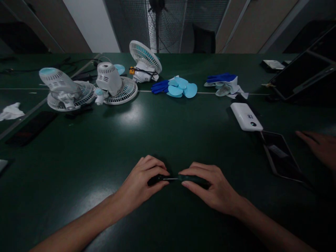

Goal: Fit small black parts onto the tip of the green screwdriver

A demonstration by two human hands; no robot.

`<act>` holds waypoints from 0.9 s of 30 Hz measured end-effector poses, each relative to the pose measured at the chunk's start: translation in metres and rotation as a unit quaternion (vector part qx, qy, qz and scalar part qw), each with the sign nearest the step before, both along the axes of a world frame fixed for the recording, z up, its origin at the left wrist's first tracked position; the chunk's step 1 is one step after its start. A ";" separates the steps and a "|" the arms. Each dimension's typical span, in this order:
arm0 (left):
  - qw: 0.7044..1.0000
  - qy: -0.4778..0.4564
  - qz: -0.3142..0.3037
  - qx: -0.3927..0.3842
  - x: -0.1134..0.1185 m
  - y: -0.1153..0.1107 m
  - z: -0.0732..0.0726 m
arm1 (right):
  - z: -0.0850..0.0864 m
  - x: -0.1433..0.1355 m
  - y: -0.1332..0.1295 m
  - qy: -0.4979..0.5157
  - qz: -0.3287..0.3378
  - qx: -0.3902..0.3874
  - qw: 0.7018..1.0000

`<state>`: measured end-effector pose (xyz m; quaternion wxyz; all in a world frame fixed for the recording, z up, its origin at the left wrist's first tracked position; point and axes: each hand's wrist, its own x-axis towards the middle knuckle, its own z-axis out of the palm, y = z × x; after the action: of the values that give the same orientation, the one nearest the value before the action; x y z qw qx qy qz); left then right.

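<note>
On the green bench (168, 140), well before its back edge, left hand (145, 175) has fingers closed around a black piece (154, 180), right hand (212, 180) around a screwdriver (193, 179)

- The light is dim overall, deepest toward the right edge and lower right corner.
- Soft glare pools on the green table (189, 140), in front of the middle fan (108, 79) and beside the left forearm (105, 213).
- A pale strip of light shows through the blinds (152, 33).
- The dark screwdriver handle (194, 179) nearly merges with shadow.
- Wide-angle distortion tilts the white panel (89, 24); the background looks soft.
</note>
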<state>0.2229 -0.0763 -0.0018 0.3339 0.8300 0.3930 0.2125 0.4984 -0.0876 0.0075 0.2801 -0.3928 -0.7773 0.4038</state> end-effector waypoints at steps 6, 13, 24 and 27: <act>1.000 0.006 -0.007 0.002 -0.001 -0.001 0.000 | 0.003 0.005 0.002 0.025 -0.039 -0.033 0.998; 0.998 0.042 -0.053 0.009 -0.023 -0.002 -0.006 | 0.003 0.003 -0.004 0.011 -0.021 -0.006 1.000; 0.938 0.163 0.303 0.051 -0.201 0.073 0.006 | 0.032 0.184 0.028 0.007 -0.045 0.086 0.995; 0.911 0.174 0.373 0.032 -0.235 0.081 0.008 | 0.019 0.285 0.051 -0.027 -0.128 0.103 0.986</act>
<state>-0.0117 0.0043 0.0066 0.1302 0.6573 0.7186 0.1859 0.7837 -0.0364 0.0266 0.3473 -0.4691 -0.7652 0.2717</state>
